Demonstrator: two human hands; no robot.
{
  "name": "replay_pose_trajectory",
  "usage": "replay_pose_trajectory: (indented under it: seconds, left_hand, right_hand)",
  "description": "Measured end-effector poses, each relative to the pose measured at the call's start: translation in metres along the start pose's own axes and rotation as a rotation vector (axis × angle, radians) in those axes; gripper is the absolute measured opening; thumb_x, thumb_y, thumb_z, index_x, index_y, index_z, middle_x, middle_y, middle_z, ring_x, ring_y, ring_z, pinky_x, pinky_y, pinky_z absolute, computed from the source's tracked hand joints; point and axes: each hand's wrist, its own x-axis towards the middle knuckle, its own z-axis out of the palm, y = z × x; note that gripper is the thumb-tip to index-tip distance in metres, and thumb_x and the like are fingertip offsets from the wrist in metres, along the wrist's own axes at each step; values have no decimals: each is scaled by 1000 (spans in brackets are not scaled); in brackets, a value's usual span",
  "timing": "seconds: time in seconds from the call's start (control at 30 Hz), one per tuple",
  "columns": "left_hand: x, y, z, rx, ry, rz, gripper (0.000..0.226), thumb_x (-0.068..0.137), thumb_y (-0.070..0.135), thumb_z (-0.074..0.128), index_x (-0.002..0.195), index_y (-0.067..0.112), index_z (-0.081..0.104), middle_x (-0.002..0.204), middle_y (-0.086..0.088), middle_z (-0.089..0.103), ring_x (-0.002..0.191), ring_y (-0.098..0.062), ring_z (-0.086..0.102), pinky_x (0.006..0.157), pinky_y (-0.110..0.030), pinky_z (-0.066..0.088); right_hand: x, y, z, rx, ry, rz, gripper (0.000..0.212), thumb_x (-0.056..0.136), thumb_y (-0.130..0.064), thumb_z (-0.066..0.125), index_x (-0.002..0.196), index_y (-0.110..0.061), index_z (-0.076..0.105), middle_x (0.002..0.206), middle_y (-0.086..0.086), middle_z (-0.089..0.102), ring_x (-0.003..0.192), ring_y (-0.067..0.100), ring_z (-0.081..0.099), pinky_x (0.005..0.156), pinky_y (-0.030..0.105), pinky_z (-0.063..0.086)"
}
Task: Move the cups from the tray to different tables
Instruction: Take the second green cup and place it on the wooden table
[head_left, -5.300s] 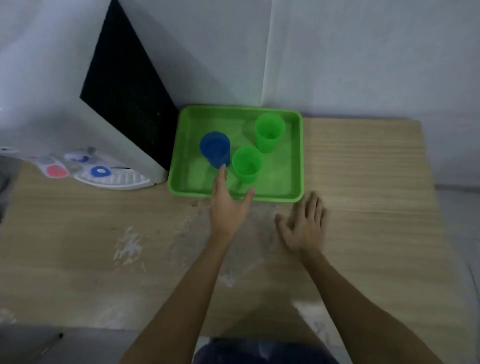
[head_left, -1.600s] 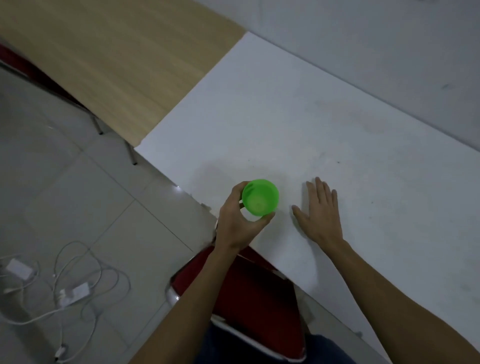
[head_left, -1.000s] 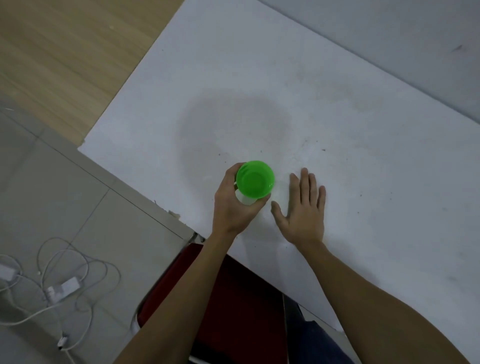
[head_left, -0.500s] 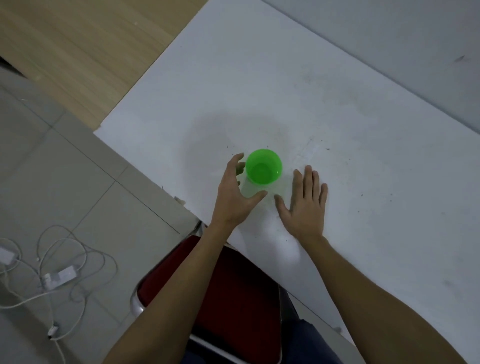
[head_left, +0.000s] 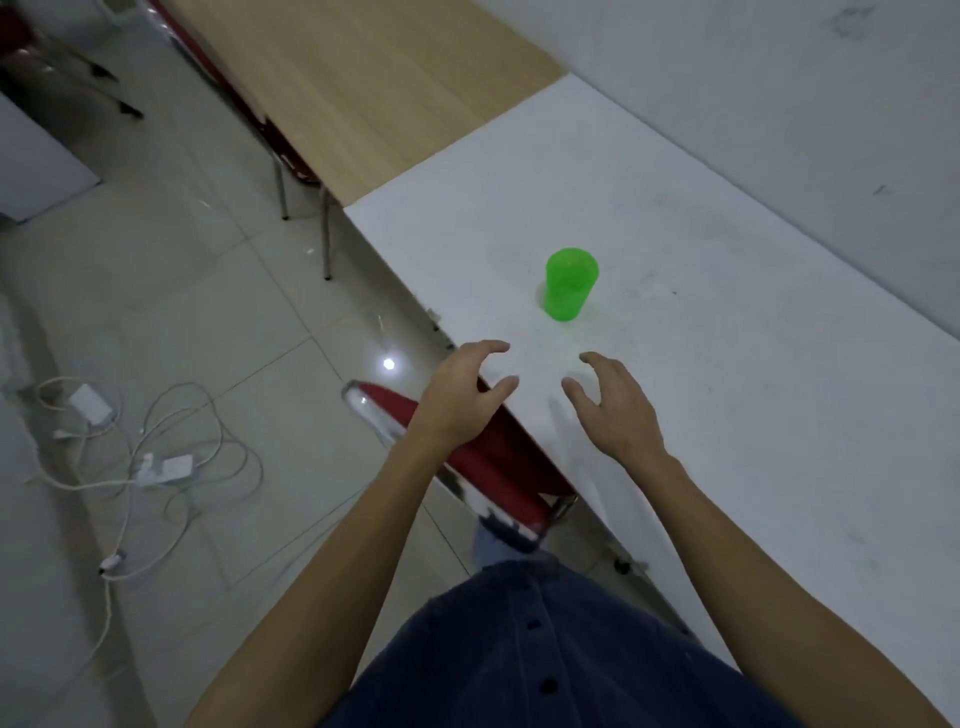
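A green plastic cup (head_left: 569, 285) stands upright on the white table (head_left: 727, 322), a short way in from its near edge. My left hand (head_left: 462, 397) hovers at the table's edge, fingers curled apart and holding nothing, below and left of the cup. My right hand (head_left: 615, 410) is over the table, fingers spread and empty, below the cup. Neither hand touches the cup. The tray and the other cups are out of view.
A wooden table (head_left: 374, 83) butts against the white one at the upper left. A red chair (head_left: 488, 457) sits under the white table's edge by my legs. White cables and adapters (head_left: 140, 457) lie on the tiled floor to the left. A wall runs along the right.
My left hand let go of the green cup and both hands drew back toward me. The view has pulled away, so the cup now stands farther off.
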Motion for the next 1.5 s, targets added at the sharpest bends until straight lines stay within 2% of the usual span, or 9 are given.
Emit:
replay_pose_trajectory:
  seconds: [0.3,0.4,0.47,0.6,0.7,0.77,0.83,0.97,1.5]
  left_hand:
    - [-201,44,-34,-81,281,-72,29,98,29,69,127,24,69,126,9,69,113,-5,63,92,-12,44]
    - [-273,52,-27,-90,362,-155,26,99,27,69,124,22,69,122,9,70,111,-4,61,91,-9,41]
    - [-322,49,-12,-100,434,-219,26,98,28,69,124,23,70,122,10,70,112,-3,62,91,-9,42]
    - [-413,50,32,-178,608,-382,23,97,29,71,120,28,71,116,15,70,110,4,63,88,-17,48]
    - [-463,53,65,-186,639,-497,21,97,28,71,118,31,70,115,15,70,110,1,64,88,-25,53]
    - [-563,86,131,-213,845,-716,22,97,28,71,119,30,71,115,14,71,110,0,64,87,-24,52]
    - [-574,88,147,-241,841,-725,22,97,27,72,118,30,71,114,14,71,109,-1,64,84,-20,49]
    - [-658,127,198,-276,952,-885,21,95,23,73,115,28,72,110,11,73,104,-4,66,77,-14,44]
    - [-999,213,342,-403,1682,-1355,30,91,10,76,94,39,68,97,10,76,92,-10,73,77,-32,53]
  right_hand:
    - [-131,-73,-41,25,-109,-329,56,97,-60,48,141,-26,55,142,-3,59,126,19,58,103,45,49]
    - [-176,-85,-49,11,-177,-496,48,100,-51,54,138,-22,57,135,0,62,116,17,60,91,31,47]
    - [-207,-87,-47,14,-234,-591,45,101,-46,57,137,-19,59,132,1,62,111,14,59,84,23,44]
    - [-259,-82,-39,18,-405,-723,47,99,-46,59,139,-21,58,140,-3,59,123,15,58,101,38,51]
    - [-286,-68,-29,13,-454,-743,46,99,-46,60,137,-21,60,138,-4,60,121,14,58,103,39,51]
    - [-360,-45,-19,-64,-679,-972,45,99,-46,60,136,-20,61,137,-3,61,123,15,59,104,37,49]
    - [-367,-41,-15,-69,-692,-935,45,99,-45,60,136,-19,61,137,-2,62,123,15,59,103,35,48]
    - [-440,-23,-3,-99,-842,-1082,45,99,-47,59,136,-21,61,136,-2,62,121,16,60,102,39,50]
    - [-794,-1,81,-288,-1305,-1630,49,100,-49,57,140,-22,58,142,-2,58,127,18,57,98,38,51]
